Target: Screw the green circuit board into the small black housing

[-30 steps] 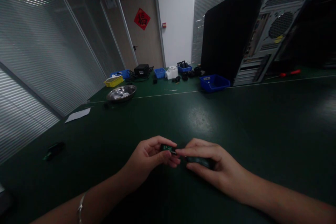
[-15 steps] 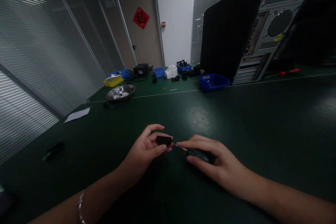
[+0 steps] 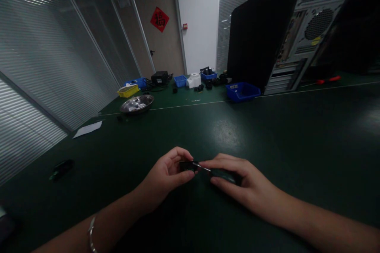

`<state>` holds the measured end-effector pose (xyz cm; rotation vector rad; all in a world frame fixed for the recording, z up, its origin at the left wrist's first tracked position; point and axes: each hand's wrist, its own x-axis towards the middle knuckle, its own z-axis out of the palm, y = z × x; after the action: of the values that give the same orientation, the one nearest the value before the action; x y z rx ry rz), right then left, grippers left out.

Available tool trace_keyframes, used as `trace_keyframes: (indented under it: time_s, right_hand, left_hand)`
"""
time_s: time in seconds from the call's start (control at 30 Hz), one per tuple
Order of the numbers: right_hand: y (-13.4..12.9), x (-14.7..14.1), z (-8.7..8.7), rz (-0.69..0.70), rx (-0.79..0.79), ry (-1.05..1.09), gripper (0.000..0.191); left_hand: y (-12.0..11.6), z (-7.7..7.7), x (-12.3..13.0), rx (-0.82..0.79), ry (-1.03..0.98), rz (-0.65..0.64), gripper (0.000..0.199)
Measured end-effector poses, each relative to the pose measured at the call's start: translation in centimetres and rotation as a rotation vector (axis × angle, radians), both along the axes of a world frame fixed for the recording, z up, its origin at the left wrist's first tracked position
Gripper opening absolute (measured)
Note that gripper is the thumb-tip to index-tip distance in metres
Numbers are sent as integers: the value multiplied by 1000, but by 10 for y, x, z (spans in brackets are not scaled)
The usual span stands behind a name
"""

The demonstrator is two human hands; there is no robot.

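Small black block (image 3: pixel 186 165), nearly level, dark-handled tool (image 3: pixel 223 175), slanted, thin metal shaft (image 3: pixel 204 167) at block's right end

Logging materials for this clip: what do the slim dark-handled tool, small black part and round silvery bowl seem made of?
Slim dark-handled tool: shaft likely metal, shining; smooth handle probably plastic. Small black part: perhaps matte plastic, too dark to be sure. Round silvery bowl: apparently polished steel, given its bright reflections.

The small dark part (image 3: pixel 186 164) I hold at lower centre looks like plastic; my tool (image 3: pixel 222 174) has a bright metal shaft (image 3: pixel 204 167) and a smooth handle. Left of centre in the frame, the bowl (image 3: pixel 147 102) is glossy metal; the green tabletop (image 3: pixel 267 134) is smooth with a dull sheen.
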<state>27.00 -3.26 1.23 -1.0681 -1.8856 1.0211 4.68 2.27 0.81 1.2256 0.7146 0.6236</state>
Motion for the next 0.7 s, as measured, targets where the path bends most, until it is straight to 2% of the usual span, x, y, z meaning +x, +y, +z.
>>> trace_keyframes:
  time_s: [0.17, 0.37, 0.57, 0.7]
  right_hand:
    - [0, 0, 1, 23, -5, -16, 34]
    - [0, 0, -1, -20, -5, 5, 33]
    - [-3, 0, 3, -52, 13, 64, 29]
    - [-2, 0, 3, -47, -19, 31, 30]
  left_hand:
    - [0, 0, -1, 31, 65, 18, 27]
    - [-2, 8, 3, 44, 68, -17, 27]
    - [-3, 9, 2, 84, 135, 10, 38]
    - [-4, 10, 2, 99, 129, 15, 35]
